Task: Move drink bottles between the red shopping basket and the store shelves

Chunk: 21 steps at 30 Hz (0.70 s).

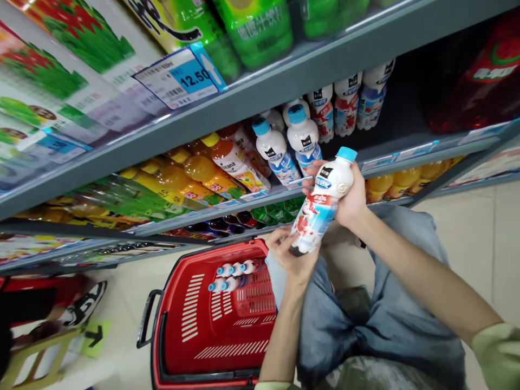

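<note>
A white plastic drink bottle (319, 208) with a blue cap and a red and blue label is tilted between my two hands, in front of the shelf. My right hand (354, 197) wraps round its upper part just below the cap. Under its base, my left hand (293, 254) grips the lower end with curled fingers. Just behind it, similar blue-capped bottles (303, 135) stand at the shelf's front edge. Below and left of my left hand is a red shopping basket (190, 319), with several blue-capped bottles (231, 275) lying in it.
Orange juice bottles (231, 162) line the shelf to the left. A grey shelf edge (260, 103) with a price tag (182, 78) runs above my hands. Another person's shoe (85, 303) and a yellow stool (38, 355) are on the floor at lower left.
</note>
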Motion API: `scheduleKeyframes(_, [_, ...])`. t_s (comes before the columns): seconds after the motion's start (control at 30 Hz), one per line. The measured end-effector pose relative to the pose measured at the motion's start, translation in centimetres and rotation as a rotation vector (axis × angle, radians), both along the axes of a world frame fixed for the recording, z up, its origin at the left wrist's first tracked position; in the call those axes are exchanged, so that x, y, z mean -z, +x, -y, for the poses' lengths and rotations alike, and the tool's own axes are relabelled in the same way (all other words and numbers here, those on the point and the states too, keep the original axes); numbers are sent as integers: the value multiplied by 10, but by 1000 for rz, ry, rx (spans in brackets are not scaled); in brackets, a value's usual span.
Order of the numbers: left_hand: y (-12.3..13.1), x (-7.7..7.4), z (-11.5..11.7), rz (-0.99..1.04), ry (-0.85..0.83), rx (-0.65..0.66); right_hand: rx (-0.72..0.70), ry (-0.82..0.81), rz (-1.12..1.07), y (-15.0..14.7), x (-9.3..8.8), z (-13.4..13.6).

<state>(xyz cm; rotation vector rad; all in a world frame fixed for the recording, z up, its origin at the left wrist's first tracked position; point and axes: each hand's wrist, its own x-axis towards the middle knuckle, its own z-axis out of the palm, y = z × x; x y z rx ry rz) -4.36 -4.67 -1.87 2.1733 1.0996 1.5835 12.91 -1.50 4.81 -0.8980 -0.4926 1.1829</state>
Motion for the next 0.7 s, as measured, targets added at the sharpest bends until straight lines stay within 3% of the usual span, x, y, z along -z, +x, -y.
scheduleKeyframes(0.1, [-6, 2, 4, -139, 308, 51, 27, 0, -124, 7, 5, -1])
scheduleKeyframes(0.17, [-6, 1, 6, -186, 414, 52, 30, 16, -248, 9, 6, -1])
scheduleKeyframes(0.37, [-2, -4, 5, -164, 404, 75, 59, 2, -433, 11, 5, 0])
scheduleKeyframes(0.53, [5, -4, 0, -12, 196, 80, 62, 12, -387, 13, 0, 1])
scheduleKeyframes(0.7, [6, -9, -1, 54, -401, 102, 101, 58, -254, 16, -6, 1])
